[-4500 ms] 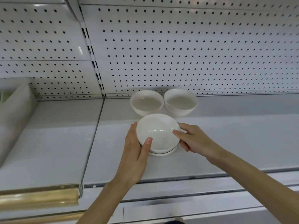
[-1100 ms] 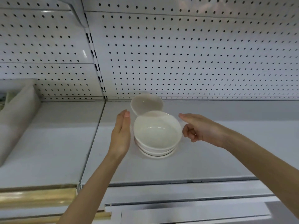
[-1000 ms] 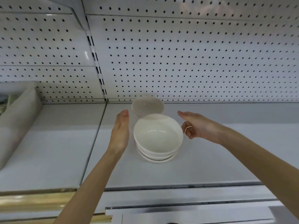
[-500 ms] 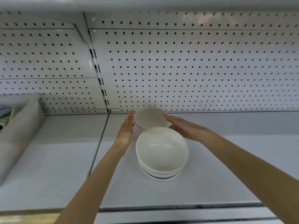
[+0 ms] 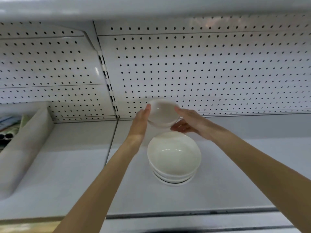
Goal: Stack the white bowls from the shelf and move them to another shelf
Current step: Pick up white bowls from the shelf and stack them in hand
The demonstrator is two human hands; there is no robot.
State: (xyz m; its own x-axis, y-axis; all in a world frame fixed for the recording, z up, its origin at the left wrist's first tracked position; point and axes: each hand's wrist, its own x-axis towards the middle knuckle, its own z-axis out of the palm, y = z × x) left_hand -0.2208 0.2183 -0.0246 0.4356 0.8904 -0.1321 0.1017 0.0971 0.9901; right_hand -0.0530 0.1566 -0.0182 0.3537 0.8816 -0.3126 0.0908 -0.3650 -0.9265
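A stack of white bowls [image 5: 174, 157] stands on the white shelf [image 5: 235, 174], near its middle. Behind the stack, a single white bowl [image 5: 162, 113] is held between both hands, tilted with its opening toward me and lifted off the shelf. My left hand [image 5: 140, 125] presses flat against the bowl's left side. My right hand [image 5: 190, 121] cups its right side and underside. Both forearms reach in from the bottom of the view.
A white pegboard wall [image 5: 202, 73] backs the shelf, and an upper shelf edge [image 5: 151, 7] overhangs at the top. A pale folded or rolled item [image 5: 21, 148] lies at the left. A seam [image 5: 111, 142] divides the shelf into two panels.
Both hands moved from beside the stack back to the rear bowl, closed on its sides and lifted it, tilted. The view has tilted upward. Earlier, a second rear bowl went onto the stack.
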